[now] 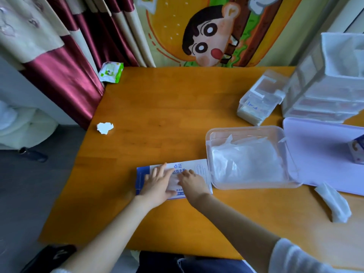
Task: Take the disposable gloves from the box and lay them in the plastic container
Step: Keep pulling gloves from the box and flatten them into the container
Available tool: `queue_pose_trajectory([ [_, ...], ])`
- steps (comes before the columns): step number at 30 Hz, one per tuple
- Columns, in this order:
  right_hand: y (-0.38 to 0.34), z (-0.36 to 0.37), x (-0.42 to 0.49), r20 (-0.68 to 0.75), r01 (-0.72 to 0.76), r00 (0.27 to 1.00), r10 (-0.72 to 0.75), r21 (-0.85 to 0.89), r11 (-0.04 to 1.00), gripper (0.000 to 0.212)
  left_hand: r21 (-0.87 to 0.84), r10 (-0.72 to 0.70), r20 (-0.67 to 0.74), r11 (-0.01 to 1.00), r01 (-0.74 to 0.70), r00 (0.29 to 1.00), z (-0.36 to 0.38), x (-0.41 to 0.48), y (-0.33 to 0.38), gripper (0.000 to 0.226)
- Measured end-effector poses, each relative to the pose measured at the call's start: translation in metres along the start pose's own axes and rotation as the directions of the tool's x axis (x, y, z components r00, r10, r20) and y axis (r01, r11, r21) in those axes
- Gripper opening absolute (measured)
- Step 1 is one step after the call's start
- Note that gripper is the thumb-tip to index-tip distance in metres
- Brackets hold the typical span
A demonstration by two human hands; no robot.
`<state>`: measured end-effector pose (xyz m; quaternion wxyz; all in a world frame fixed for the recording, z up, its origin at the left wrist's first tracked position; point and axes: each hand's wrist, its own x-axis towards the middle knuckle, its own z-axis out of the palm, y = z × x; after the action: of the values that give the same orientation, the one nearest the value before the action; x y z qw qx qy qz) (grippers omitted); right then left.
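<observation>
A flat blue-and-white glove box (199, 168) lies on the wooden table (157, 119) near its front middle. My left hand (157, 184) rests flat on the box's left part with fingers spread. My right hand (192, 182) sits at the box's opening in the middle, fingers curled down onto thin clear glove film there. Just right of the box stands an open clear plastic container (208, 138) holding a heap of translucent gloves (248, 160).
The container's white lid (319, 150) lies to its right, with a small printed carton (357, 150) on it. A folded white sheet (332, 201) lies near the front right. Clear drawer units (325, 91) and a small clear box (260, 97) stand at the back right. A crumpled paper (105, 128) and a wipes pack (111, 72) lie at the left.
</observation>
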<state>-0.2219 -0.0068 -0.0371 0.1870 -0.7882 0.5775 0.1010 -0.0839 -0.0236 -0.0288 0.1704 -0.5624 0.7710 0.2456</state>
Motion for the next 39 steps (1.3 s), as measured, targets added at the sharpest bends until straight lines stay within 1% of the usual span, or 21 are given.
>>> queue_pose_trajectory([
  [6, -0.008, -0.010, 0.015, -0.026, -0.100, 0.995, 0.100, 0.005, 0.995, 0.028, -0.009, 0.031, -0.029, 0.999, -0.031, 0.999, 0.001, 0.001, -0.004, 0.074],
  [11, -0.010, -0.015, 0.017, -0.027, -0.082, 0.996, 0.082, 0.004, 0.997, 0.025, -0.002, 0.043, -0.047, 0.999, -0.043, 0.998, 0.002, 0.004, -0.007, 0.073],
  [16, -0.004, -0.014, 0.003, -0.052, -0.070, 0.996, 0.076, 0.100, 0.993, 0.042, 0.005, 0.062, -0.076, 0.998, -0.062, 0.995, 0.002, 0.005, -0.010, 0.074],
  [19, 0.000, -0.017, -0.004, -0.093, -0.080, 0.991, 0.100, 0.196, 0.977, 0.038, 0.013, 0.069, -0.086, 0.998, -0.068, 0.994, 0.001, 0.006, -0.012, 0.075],
  [23, 0.004, -0.011, -0.011, -0.129, -0.148, 0.971, 0.199, 0.328, 0.933, 0.027, 0.008, 0.068, -0.097, 0.998, -0.067, 0.993, 0.000, 0.007, -0.012, 0.077],
  [25, 0.004, -0.008, -0.010, -0.137, -0.123, 0.975, 0.176, 0.332, 0.935, 0.022, 0.015, 0.069, -0.100, 0.998, -0.068, 0.993, 0.001, 0.006, -0.010, 0.077],
  [26, 0.004, -0.008, -0.009, -0.136, -0.112, 0.977, 0.163, 0.326, 0.939, 0.023, 0.019, 0.070, -0.102, 0.997, -0.068, 0.992, 0.001, 0.006, -0.010, 0.077],
  [28, 0.002, -0.011, -0.003, -0.070, -0.139, 0.983, 0.170, 0.319, 0.937, 0.033, 0.026, 0.074, -0.103, 0.997, -0.072, 0.992, 0.001, 0.006, -0.011, 0.077],
  [30, 0.000, -0.017, 0.002, -0.041, -0.165, 0.982, 0.186, 0.304, 0.938, 0.023, 0.018, 0.072, -0.099, 0.997, -0.071, 0.992, 0.001, 0.005, -0.010, 0.076],
  [32, 0.000, -0.024, 0.004, -0.063, -0.164, 0.979, 0.193, 0.314, 0.935, 0.018, 0.025, 0.067, -0.094, 0.998, -0.065, 0.993, 0.000, 0.004, -0.010, 0.076],
  [36, 0.008, -0.034, -0.003, -0.099, -0.159, 0.975, 0.198, 0.311, 0.937, 0.018, 0.040, 0.059, -0.087, 0.998, -0.055, 0.994, -0.001, 0.006, -0.008, 0.075],
  [39, 0.016, -0.040, -0.011, -0.122, -0.201, 0.956, 0.267, 0.392, 0.898, 0.019, 0.063, 0.051, -0.094, 0.997, -0.045, 0.994, 0.001, 0.006, -0.005, 0.077],
])
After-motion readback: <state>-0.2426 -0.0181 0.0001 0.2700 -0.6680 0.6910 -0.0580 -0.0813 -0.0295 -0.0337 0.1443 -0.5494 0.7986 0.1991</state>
